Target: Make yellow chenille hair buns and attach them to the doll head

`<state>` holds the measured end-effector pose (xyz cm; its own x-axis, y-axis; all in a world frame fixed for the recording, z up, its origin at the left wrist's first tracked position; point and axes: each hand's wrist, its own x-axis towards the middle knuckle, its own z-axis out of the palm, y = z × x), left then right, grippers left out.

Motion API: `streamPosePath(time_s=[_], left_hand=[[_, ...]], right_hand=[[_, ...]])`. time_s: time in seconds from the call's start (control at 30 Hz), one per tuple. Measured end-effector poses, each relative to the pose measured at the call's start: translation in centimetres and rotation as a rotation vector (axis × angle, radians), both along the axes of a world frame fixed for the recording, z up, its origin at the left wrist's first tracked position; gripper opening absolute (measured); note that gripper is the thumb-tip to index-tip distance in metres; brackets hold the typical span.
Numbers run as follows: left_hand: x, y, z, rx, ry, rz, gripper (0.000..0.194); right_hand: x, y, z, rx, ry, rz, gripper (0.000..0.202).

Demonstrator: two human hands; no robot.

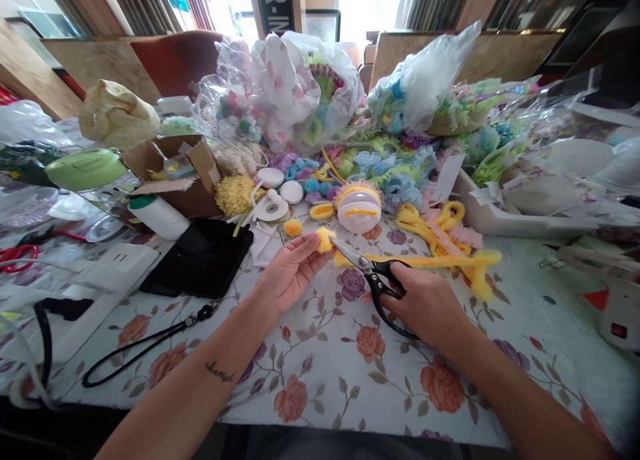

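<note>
Between the fingertips of my left hand (295, 270) is a small yellow fluffy piece (326, 240). My right hand (425, 300) grips black-handled scissors (383, 280), whose blade tips touch or nearly touch that piece. Whether the blades are fully closed is hard to make out. Behind the scissors a yellow fuzzy strip (435, 261) lies across the table, with a thicker tuft at its right end. An orange-yellow pompom (293, 227) and a yellow oval loop (321, 211) lie just beyond my left hand. A round white box with yellow trim (359, 210) stands behind the scissors.
A floral tablecloth (330, 380) covers the table. On the left are a black pouch (205, 260) with a wrist strap, a power strip (100, 280) and a cardboard box (173, 173). Bags of colourful trimmings (320, 93) line the back. A glue gun (607, 280) lies at right.
</note>
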<state>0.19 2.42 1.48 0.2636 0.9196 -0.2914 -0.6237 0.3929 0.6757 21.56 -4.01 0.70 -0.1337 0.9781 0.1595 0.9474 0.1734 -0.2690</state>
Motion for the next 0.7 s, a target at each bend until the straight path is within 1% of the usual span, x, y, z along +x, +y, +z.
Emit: streamPosePath(time_s=[0.27,0.57,0.7], left_hand=[[-0.08,-0.34,0.24,0.037,-0.021,-0.027,0.005],[0.03,-0.19,0.32,0.035,-0.052,-0.020,0.008],[0.12,-0.08,0.40,0.002,-0.034,0.012,0.012]], right_hand=[[0.14,-0.16,-0.18,0.010,0.063,0.022,0.024],[0.24,-0.05,-0.03,-0.029,0.069,0.000,0.025],[0.23,0.02,0.10,0.008,0.044,-0.004,0.025]])
